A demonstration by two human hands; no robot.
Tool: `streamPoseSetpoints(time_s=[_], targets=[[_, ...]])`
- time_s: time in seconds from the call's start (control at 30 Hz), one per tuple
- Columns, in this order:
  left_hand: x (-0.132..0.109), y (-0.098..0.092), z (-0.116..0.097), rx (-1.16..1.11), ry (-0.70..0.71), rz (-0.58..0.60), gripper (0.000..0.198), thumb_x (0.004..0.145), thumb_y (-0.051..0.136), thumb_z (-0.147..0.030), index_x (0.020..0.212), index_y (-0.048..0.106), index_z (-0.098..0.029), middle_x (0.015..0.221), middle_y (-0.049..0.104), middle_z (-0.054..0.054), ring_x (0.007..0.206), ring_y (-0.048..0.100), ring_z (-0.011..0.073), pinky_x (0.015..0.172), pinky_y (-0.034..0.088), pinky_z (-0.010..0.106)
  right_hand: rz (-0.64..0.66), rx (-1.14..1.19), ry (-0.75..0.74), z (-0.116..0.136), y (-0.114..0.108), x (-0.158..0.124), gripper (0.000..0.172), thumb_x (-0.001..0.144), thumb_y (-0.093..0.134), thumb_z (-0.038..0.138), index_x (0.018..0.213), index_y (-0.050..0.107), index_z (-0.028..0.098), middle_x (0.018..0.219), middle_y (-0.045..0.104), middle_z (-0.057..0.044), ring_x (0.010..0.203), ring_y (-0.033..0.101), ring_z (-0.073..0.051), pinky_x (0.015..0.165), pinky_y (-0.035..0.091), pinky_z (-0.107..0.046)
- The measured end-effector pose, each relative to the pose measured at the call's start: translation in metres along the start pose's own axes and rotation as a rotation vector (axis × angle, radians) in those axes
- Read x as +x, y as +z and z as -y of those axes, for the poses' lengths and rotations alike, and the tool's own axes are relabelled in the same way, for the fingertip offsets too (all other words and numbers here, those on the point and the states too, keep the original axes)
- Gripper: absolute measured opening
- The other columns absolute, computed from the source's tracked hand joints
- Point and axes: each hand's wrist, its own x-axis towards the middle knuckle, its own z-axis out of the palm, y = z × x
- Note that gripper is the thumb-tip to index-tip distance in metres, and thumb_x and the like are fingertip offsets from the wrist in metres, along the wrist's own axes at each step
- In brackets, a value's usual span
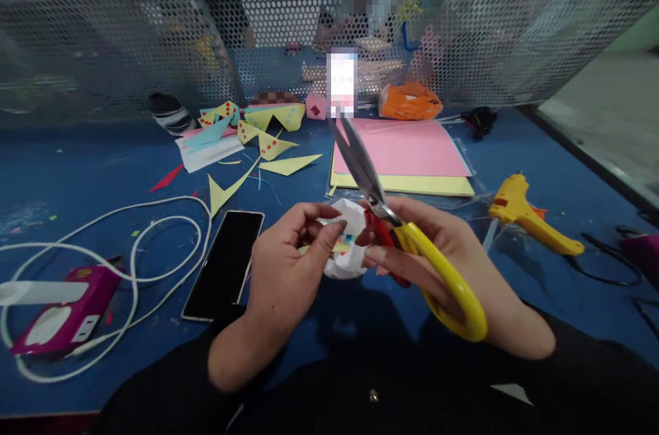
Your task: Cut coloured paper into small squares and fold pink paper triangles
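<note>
Pinching a small white folded paper piece with coloured squares (346,246), the left hand (288,270) has its fingers (329,232) together on the piece's left edge. The piece is off the blue surface (77,167), held between both hands, close in front of the body. The right hand (447,263) is clamped on yellow-handled steel scissors (412,243): fingers go through the yellow loop, the red inner grip sits against the paper piece, and one fingertip touches the paper's right side. The blades are together, pointing up and away and tilted left, and in view they overlap the left edge of a pink paper sheet (406,147). That sheet lies flat on a pale yellow paper sheet (412,183), well behind the hands. A black smartphone with dark screen (225,263) lies flat just left of the left hand. Further left, a white looped cable (134,263) runs round a magenta plastic box (66,311). A yellow glue gun (525,215) lies on its side near the right hand, not touching it. Yellow paper offcuts with red diamond marks (268,140) are scattered at the back left. An orange plastic bag (409,100) sits against the perforated metal screen (515,23). A white triangular paper scrap (512,392) rests on dark clothing at the lower right.
</note>
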Motion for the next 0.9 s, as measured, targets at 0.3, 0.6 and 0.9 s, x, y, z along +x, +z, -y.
streamPoseSetpoints(time_s=[0.3, 0.6, 0.9], targets=[[-0.012, 0.005, 0.004, 0.157, 0.295, -0.167, 0.011, 0.09, 0.068, -0.026, 0.1, 0.067, -0.021, 0.079, 0.075, -0.004, 0.064, 0.068, 0.0085, 0.059, 0.052, 0.016, 0.038, 0.202, 0.085, 0.002, 0.017, 0.0, 0.038, 0.071, 0.079, 0.023, 0.107, 0.068, 0.023, 0.072, 0.068, 0.004, 0.054, 0.062, -0.01, 0.047, 0.051, -0.021], [-0.011, 0.007, 0.004, 0.086, 0.215, -0.051, 0.009, 0.09, 0.068, -0.029, 0.094, 0.069, -0.022, 0.079, 0.075, -0.003, 0.063, 0.066, 0.0095, 0.06, 0.05, 0.018, 0.021, 0.211, 0.088, 0.008, 0.012, -0.001, 0.031, 0.068, 0.075, 0.016, 0.098, 0.067, 0.023, 0.068, 0.062, 0.006, 0.052, 0.061, -0.009, 0.044, 0.05, -0.019], [0.0, -0.006, -0.001, -0.167, -0.05, 0.435, 0.011, 0.086, 0.065, -0.023, 0.082, 0.074, -0.018, 0.079, 0.075, 0.001, 0.073, 0.066, 0.0143, 0.067, 0.049, 0.024, -0.013, 0.025, 0.014, 0.01, -0.002, -0.003, 0.034, 0.072, 0.074, 0.02, 0.104, 0.065, 0.023, 0.071, 0.063, 0.004, 0.051, 0.057, -0.01, 0.041, 0.045, -0.02]])
